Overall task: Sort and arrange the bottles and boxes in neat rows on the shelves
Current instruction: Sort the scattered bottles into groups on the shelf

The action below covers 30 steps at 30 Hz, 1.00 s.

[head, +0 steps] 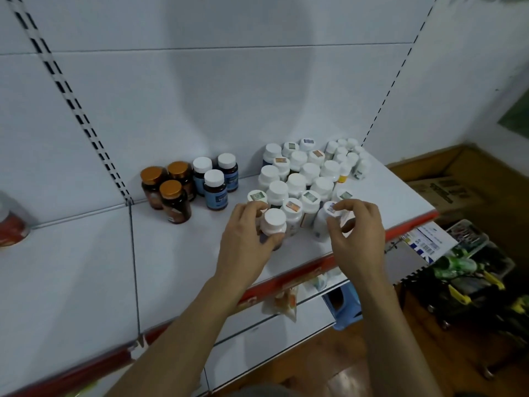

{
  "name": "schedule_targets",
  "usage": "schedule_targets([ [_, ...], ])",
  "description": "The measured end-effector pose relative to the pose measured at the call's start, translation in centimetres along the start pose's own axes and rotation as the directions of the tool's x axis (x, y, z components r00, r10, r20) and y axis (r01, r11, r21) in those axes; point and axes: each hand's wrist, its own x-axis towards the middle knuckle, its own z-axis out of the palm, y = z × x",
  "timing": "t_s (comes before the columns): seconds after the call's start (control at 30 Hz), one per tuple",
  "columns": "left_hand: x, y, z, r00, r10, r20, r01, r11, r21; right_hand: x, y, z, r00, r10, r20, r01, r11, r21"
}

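Red pack, blurred, sits at the far left edge of the frame on the shelf. To the right, three amber bottles with gold caps stand together, then three dark bottles with white caps, then a tight cluster of white bottles.

At lower centre, the left hand has its fingers curled round a white-capped bottle at the front of the cluster. The right hand pinches the top of a leaning white bottle just beside it.

I judge the danger is here. The bottles touch each other near the red front edge, so a push from the leaning one may tip its neighbours or send one over.

At right stands a cardboard box; what is inside I cannot tell. At lower right, a crate holds green packs.
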Motion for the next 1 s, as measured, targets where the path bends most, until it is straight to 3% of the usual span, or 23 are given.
schedule_targets([
  [0.13, -1.1, -1.6, -2.5, 0.999, 0.009, 0.041, -0.011, 0.999, 0.047, 0.0, -2.1, 0.9, 0.998, -0.061, -0.03, 0.064, 0.992, 0.109],
  [0.3, -4.0, -5.9, -11.0, 0.974, 0.067, -0.217, -0.007, 0.963, 0.268, -0.8, -8.7, 6.2, 0.98, -0.188, 0.062, 0.162, 0.943, 0.29],
  [0.43, -8.3, -10.9, -21.6, 0.908, -0.032, -0.418, 0.2, 0.909, 0.366, -3.5, -15.3, 12.2, 0.903, -0.372, 0.215, 0.279, 0.888, 0.366],
  [0.6, -14.2, -16.2, -32.2, 0.804, -0.153, -0.575, 0.44, 0.804, 0.401, -8.6, -22.6, 20.3, 0.765, -0.481, 0.428, 0.273, 0.844, 0.462],
  [0.67, -16.0, -18.2, -35.2, 0.775, -0.198, -0.6, 0.5, 0.773, 0.39, -10.5, -26.3, 23.2, 0.689, -0.511, 0.514, 0.298, 0.847, 0.441],
  [0.77, -17.4, -20.8, -38.2, 0.79, -0.19, -0.584, 0.482, 0.781, 0.398, -12.2, -31.5, 27.4, 0.585, -0.574, 0.573, 0.412, 0.819, 0.399],
  [0.9, -16.8, -23.7, -41.4, 0.822, -0.159, -0.546, 0.424, 0.811, 0.403, -14.1, -37.2, 31.3, 0.623, -0.645, 0.443, 0.612, 0.754, 0.238],
  [1.0, -14.1, -25.0, -44.2, 0.86, -0.132, -0.493, 0.375, 0.818, 0.436, -15.5, -39.3, 33.6, 0.523, -0.708, 0.476, 0.794, 0.607, 0.031],
])
